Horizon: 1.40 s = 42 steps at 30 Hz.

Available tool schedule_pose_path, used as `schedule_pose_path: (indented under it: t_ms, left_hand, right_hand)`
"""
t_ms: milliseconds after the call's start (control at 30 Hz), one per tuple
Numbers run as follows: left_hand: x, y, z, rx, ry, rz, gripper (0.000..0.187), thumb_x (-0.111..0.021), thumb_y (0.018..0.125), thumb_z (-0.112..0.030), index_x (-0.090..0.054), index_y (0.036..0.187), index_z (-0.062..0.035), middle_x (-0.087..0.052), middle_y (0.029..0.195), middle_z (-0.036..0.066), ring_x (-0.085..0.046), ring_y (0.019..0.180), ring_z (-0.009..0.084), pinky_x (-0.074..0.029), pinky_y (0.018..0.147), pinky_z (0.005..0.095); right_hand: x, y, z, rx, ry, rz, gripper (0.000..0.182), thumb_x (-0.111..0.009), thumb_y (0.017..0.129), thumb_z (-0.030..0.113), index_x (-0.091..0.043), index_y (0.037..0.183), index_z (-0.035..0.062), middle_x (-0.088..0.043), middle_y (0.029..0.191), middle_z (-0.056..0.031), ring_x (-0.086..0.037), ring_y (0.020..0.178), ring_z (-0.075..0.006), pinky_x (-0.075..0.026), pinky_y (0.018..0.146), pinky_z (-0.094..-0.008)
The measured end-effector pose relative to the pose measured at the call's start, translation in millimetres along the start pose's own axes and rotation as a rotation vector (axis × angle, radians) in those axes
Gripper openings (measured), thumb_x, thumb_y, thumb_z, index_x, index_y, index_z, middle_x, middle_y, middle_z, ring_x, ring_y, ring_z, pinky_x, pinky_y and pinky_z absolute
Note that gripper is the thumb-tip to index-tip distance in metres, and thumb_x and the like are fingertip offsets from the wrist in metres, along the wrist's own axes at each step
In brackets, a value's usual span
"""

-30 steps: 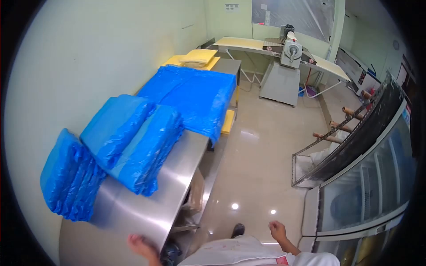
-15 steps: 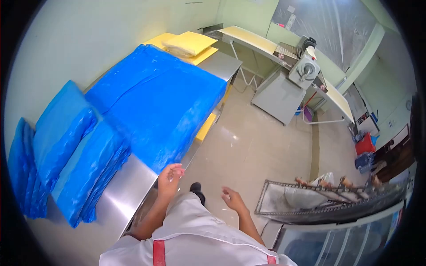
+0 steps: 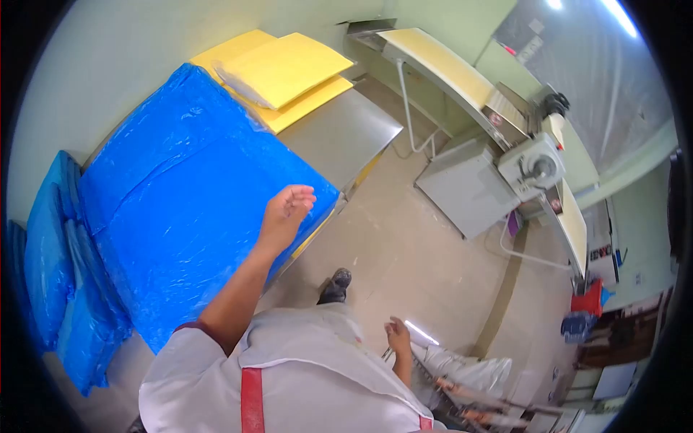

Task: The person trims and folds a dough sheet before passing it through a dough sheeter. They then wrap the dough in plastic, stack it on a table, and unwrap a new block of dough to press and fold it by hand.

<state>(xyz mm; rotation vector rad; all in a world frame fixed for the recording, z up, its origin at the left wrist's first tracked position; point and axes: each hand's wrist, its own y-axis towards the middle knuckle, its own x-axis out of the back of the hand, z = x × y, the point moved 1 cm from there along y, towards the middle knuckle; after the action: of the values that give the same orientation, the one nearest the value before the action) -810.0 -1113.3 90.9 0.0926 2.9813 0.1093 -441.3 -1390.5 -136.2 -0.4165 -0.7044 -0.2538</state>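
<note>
My left hand [image 3: 286,213] is raised over the right part of a large blue plastic-wrapped slab [image 3: 195,195], its fingers loosely curled with nothing visible in them. Whether it touches the plastic is hard to tell. Lower and to the right, my right hand [image 3: 397,335] hangs over the floor beside my apron, fingers partly bent and apart, holding nothing. Yellow sheets [image 3: 289,68] lie on the metal table [image 3: 346,133] beyond the blue slab.
Folded blue plastic bundles [image 3: 86,310] are at the left. A grey machine [image 3: 469,180] with long yellowish side tables [image 3: 447,65] stands at the upper right. A rack with whitish plastic [image 3: 476,372] is at the lower right. My shoe [image 3: 336,285] is on the floor.
The view has moved forward along the table, so the yellow sheets and machine look nearer. My left hand has risen over the blue slab. My right hand has shifted lower and right.
</note>
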Motion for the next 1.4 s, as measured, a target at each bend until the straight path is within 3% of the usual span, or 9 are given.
schedule_pose_path:
  t_ms: [167, 300, 467, 567, 633, 800, 1000, 1233, 1400]
  left_hand:
    - [-15.0, 88.2, 11.5, -0.093, 0.011, -0.313, 0.025, -0.061, 0.092, -0.009, -0.059, 0.115, 0.0006, -0.065, 0.106, 0.009, -0.060, 0.098, 0.0132, -0.048, 0.087, 0.0267]
    - [-6.1, 132.1, -9.7, -0.193, 0.148, -0.536, 0.031, -0.061, 0.092, -0.013, -0.058, 0.120, 0.0015, -0.064, 0.111, 0.011, -0.059, 0.105, 0.0158, -0.047, 0.092, 0.0293]
    - [29.6, 212.4, -26.2, -0.335, 0.488, -0.730, 0.048, -0.063, 0.090, -0.019, -0.051, 0.131, 0.0024, -0.057, 0.128, 0.023, -0.053, 0.123, 0.0297, -0.042, 0.103, 0.0372]
    - [79.5, 270.4, 12.7, -0.181, 1.026, -1.021, 0.059, -0.065, 0.086, -0.023, -0.046, 0.135, 0.0027, -0.051, 0.134, 0.026, -0.046, 0.129, 0.0377, -0.037, 0.108, 0.0411]
    - [98.4, 296.8, 19.1, -0.055, 0.954, -1.050, 0.063, -0.067, 0.084, -0.024, -0.044, 0.136, 0.0038, -0.051, 0.133, 0.027, -0.048, 0.126, 0.0394, -0.037, 0.107, 0.0413]
    - [125.1, 320.7, 24.8, 0.084, 0.667, -1.066, 0.053, -0.068, 0.083, -0.025, -0.053, 0.125, 0.0043, -0.060, 0.121, 0.025, -0.057, 0.115, 0.0373, -0.045, 0.098, 0.0397]
    - [145.6, 335.4, 5.1, 0.400, 0.651, -1.193, 0.039, -0.069, 0.084, -0.030, -0.065, 0.105, 0.0026, -0.067, 0.107, 0.021, -0.064, 0.102, 0.0365, -0.049, 0.088, 0.0418]
    - [156.4, 357.8, -10.2, 0.622, 0.718, -1.308, 0.042, -0.068, 0.085, -0.034, -0.066, 0.101, 0.0048, -0.069, 0.100, 0.022, -0.067, 0.091, 0.0344, -0.051, 0.080, 0.0421]
    - [108.4, 318.2, -20.0, 0.366, 0.435, -1.102, 0.031, -0.065, 0.090, -0.023, -0.065, 0.097, 0.0069, -0.068, 0.085, 0.012, -0.064, 0.069, 0.0164, -0.050, 0.061, 0.0334]
  right_hand:
    - [85.1, 232.4, 75.7, 0.308, -0.057, 0.069, 0.029, -0.062, 0.090, 0.013, -0.060, 0.117, 0.0020, -0.069, 0.092, -0.0115, -0.065, 0.085, -0.0188, -0.052, 0.078, -0.0312]
    - [131.4, 388.7, 255.4, 0.587, -0.104, 0.082, 0.032, -0.062, 0.091, 0.016, -0.060, 0.118, 0.0001, -0.068, 0.102, -0.0151, -0.065, 0.095, -0.0226, -0.051, 0.085, -0.0329]
    - [101.7, 498.7, 454.6, 0.795, 0.152, 0.350, 0.039, -0.063, 0.091, 0.018, -0.057, 0.125, 0.0002, -0.065, 0.115, -0.0156, -0.063, 0.105, -0.0226, -0.049, 0.089, -0.0319]
    - [62.4, 549.8, 510.3, 0.859, 0.121, 0.429, 0.041, -0.065, 0.090, 0.017, -0.056, 0.126, 0.0004, -0.065, 0.117, -0.0157, -0.062, 0.108, -0.0227, -0.048, 0.091, -0.0324]
    - [39.2, 574.0, 546.1, 0.910, 0.070, 0.399, 0.042, -0.065, 0.090, 0.018, -0.056, 0.126, -0.0002, -0.064, 0.117, -0.0160, -0.061, 0.109, -0.0230, -0.047, 0.093, -0.0330]
    - [0.7, 642.3, 606.4, 0.987, -0.060, 0.294, 0.043, -0.065, 0.089, 0.019, -0.056, 0.124, -0.0031, -0.064, 0.116, -0.0152, -0.059, 0.111, -0.0227, -0.046, 0.094, -0.0343]
    - [-78.2, 701.4, 673.0, 0.365, 0.196, 1.048, 0.033, -0.062, 0.091, 0.014, -0.058, 0.117, -0.0060, -0.067, 0.103, -0.0111, -0.064, 0.095, -0.0201, -0.052, 0.083, -0.0327]
    - [-56.8, 642.0, 697.4, 0.460, 0.375, 1.257, 0.031, -0.062, 0.093, 0.014, -0.057, 0.117, -0.0047, -0.066, 0.104, -0.0112, -0.065, 0.088, -0.0189, -0.053, 0.075, -0.0316]
    - [-32.6, 623.8, 619.9, 0.439, 0.521, 1.211, 0.037, -0.066, 0.089, 0.012, -0.054, 0.120, -0.0035, -0.064, 0.108, -0.0087, -0.062, 0.092, -0.0157, -0.051, 0.082, -0.0309]
